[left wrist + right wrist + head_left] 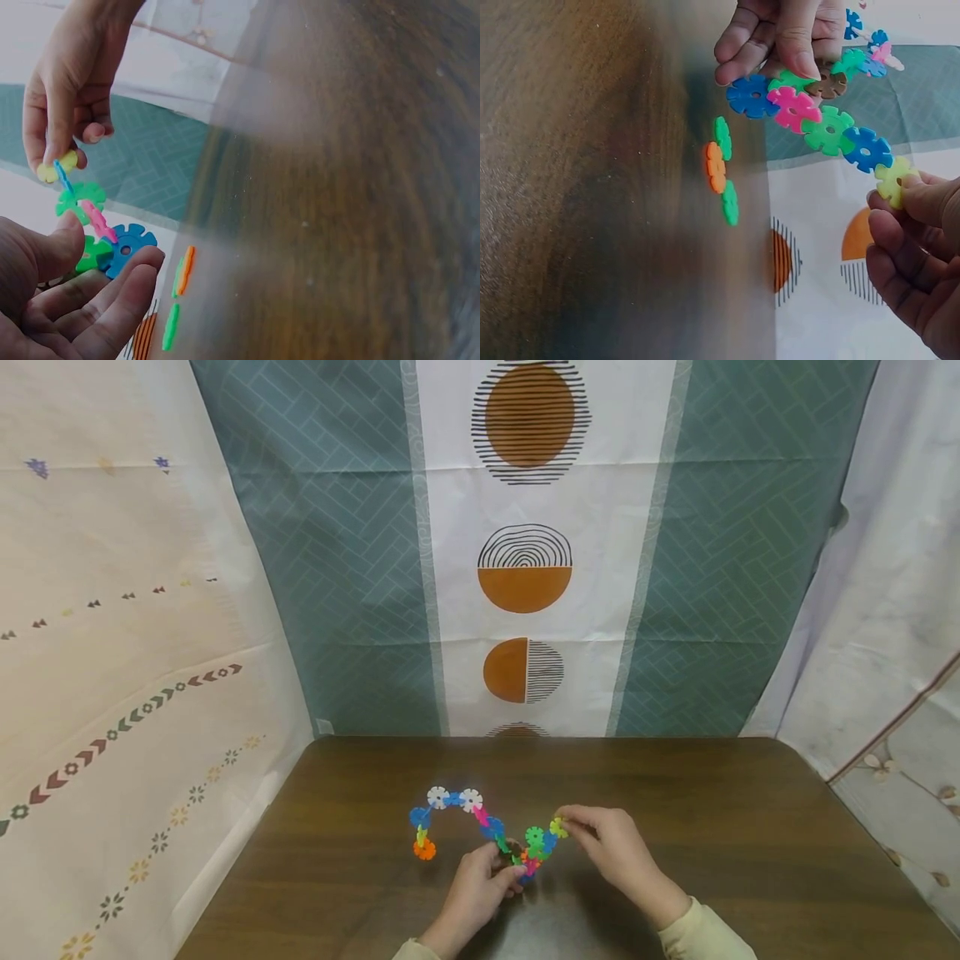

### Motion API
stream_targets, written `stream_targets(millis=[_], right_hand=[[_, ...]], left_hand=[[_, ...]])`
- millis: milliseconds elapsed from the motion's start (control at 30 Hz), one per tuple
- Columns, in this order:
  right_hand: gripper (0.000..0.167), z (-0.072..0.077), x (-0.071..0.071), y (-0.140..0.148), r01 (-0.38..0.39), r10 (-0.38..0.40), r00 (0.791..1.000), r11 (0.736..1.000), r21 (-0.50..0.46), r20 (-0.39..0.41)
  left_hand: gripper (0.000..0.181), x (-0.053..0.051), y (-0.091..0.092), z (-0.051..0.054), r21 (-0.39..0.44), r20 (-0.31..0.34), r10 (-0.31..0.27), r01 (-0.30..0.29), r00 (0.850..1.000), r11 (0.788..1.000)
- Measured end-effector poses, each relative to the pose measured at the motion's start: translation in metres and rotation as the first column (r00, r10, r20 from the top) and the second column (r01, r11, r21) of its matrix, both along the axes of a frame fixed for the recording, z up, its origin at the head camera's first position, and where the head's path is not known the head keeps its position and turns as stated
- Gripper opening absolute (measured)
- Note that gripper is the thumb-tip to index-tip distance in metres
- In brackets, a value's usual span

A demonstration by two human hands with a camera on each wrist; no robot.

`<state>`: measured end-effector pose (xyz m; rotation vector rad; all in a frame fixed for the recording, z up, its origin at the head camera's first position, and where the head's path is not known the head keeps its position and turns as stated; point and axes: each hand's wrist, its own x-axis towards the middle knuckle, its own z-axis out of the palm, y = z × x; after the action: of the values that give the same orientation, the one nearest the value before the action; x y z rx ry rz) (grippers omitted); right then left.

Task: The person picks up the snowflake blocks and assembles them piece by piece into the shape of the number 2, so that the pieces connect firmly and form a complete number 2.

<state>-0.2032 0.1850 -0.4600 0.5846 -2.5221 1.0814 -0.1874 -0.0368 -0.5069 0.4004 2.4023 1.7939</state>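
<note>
A chain of notched plastic snowflake discs (453, 798) curves across the table, in white, blue, pink, green, orange and other colours. My left hand (483, 881) holds the chain near its right part, thumb over a green disc (787, 81) and a brown disc (829, 84). Between thumb and fingertips, my right hand (611, 847) pinches the yellow disc (895, 182) at the chain's right end. From there a blue disc (868, 150), a green disc (829, 130) and a pink disc (794, 109) lead back toward the left hand. An orange disc (424, 849) ends the far left side.
Low on the brown wooden table (360, 893), a short group of an orange disc (715, 168) and green discs (730, 203) lies close by the hands. A patterned cloth (360, 568) hangs behind the table, with pale curtains (112, 610) at the sides.
</note>
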Motion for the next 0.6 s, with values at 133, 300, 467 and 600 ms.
stream_targets(millis=[133, 300, 467, 600], right_hand=[[0.017, -0.0035, -0.0005, -0.0018, 0.009, -0.005, 0.996, 0.999, 0.05, -0.086], [0.02, -0.0064, -0.0009, -0.0046, 0.022, -0.005, 0.98, 0.996, 0.082, -0.199], [0.021, -0.005, -0.002, -0.0072, 0.009, 0.007, 0.971, 0.998, 0.062, -0.239], [0.022, -0.0056, -0.0018, -0.0079, 0.004, -0.001, 0.992, 1.0, 0.024, -0.127]], left_hand=[[0.014, 0.0001, 0.0012, -0.0028, -0.007, -0.033, 0.023, -0.023, 0.999, 1.0], [0.014, -0.0011, 0.0031, -0.0061, 0.003, -0.07, 0.035, -0.035, 0.997, 0.999], [0.018, -0.0041, 0.004, -0.007, 0.019, -0.054, 0.025, -0.024, 0.998, 1.0], [0.019, -0.0059, 0.0015, -0.0067, 0.035, -0.041, 0.015, -0.014, 0.999, 0.999]])
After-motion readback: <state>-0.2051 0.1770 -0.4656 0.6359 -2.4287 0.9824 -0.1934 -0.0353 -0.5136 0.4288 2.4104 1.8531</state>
